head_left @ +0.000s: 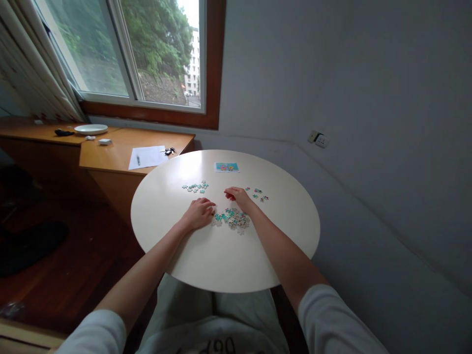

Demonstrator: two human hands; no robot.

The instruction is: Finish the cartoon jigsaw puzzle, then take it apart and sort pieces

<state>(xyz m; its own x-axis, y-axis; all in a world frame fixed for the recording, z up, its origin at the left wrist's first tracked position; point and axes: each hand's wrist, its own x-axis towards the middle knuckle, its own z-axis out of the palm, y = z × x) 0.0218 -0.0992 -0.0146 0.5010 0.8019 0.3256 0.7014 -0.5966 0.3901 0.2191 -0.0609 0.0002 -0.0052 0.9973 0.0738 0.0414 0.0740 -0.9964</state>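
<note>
A loose heap of jigsaw puzzle pieces (237, 220), turquoise and pale grey, lies on the round white table (221, 265). My left hand (199, 214) rests at the heap's left edge, fingers apart and reaching over the nearest pieces. Just beyond the heap is my right hand (238, 195), its fingers curled together in a pinch; whatever they hold is hidden. A group of mostly turquoise puzzle pieces (196, 187) is spread out farther to the left. To the right of my right hand lie several multicoloured puzzle pieces (261, 194).
A small colourful picture card (226, 167) lies near the table's far edge. Behind on the left, a wooden desk (110, 156) holds a paper sheet (147, 157), keys (169, 151) and a white plate (91, 129). A wall with a socket (322, 141) stands at right.
</note>
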